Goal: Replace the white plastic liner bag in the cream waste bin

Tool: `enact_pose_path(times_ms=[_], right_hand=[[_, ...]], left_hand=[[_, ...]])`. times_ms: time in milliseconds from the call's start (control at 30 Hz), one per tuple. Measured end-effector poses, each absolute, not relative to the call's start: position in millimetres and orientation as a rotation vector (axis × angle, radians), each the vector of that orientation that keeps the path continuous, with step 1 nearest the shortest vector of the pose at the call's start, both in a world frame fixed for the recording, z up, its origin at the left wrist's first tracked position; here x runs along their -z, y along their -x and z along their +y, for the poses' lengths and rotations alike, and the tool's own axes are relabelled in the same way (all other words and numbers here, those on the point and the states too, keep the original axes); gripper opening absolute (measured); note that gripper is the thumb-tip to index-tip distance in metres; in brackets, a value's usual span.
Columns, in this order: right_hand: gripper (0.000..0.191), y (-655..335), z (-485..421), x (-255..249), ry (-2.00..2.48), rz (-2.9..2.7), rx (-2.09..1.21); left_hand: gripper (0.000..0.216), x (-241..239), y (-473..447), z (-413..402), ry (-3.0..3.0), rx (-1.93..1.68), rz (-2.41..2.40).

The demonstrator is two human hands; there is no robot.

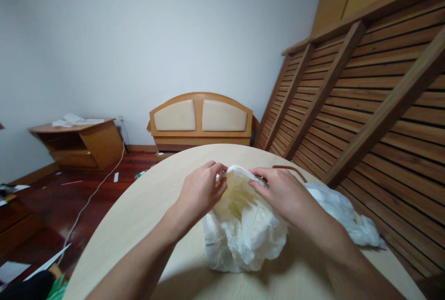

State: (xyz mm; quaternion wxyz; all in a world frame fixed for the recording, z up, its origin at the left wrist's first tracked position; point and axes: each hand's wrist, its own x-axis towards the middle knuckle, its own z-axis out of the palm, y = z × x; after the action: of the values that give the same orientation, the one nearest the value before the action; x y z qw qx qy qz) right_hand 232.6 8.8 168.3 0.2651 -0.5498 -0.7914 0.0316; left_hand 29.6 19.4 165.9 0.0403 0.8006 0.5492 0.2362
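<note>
A thin white plastic bag (248,239) stands on the round pale tabletop, its mouth gaping and its crumpled sides hanging outward. The inside looks yellowish; whether a container lies under the plastic I cannot tell. My left hand (205,186) pinches the left part of the far rim between thumb and fingers. On the right part of that rim, my right hand (278,188) grips the edge the same way. The rim stretches in a raised fold between the two hands. My right forearm passes in front of part of another crumpled white plastic bag (344,212).
The round table (139,226) fills the lower middle. Behind my right hand a brown curved strip (290,168) lies on it. A slatted wooden frame (365,105) leans at the right. Beyond are a headboard (201,117), a low cabinet (79,144) and a cable (93,195) on the floor.
</note>
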Motion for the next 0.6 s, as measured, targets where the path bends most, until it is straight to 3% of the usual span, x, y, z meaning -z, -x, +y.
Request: enact_pose_path(times_ms=[333,600], right_hand=[[0.033,-236.6,7.5,-164.1,1.540,-2.119,0.064],[0.018,-237.9,7.6,-165.4,1.656,-2.154,0.183]], left_hand=[[0.022,-163.7,-30.6,16.4,-2.473,-0.752,1.609],[0.032,-160.6,-27.7,15.4,-2.432,-0.821,1.528]])
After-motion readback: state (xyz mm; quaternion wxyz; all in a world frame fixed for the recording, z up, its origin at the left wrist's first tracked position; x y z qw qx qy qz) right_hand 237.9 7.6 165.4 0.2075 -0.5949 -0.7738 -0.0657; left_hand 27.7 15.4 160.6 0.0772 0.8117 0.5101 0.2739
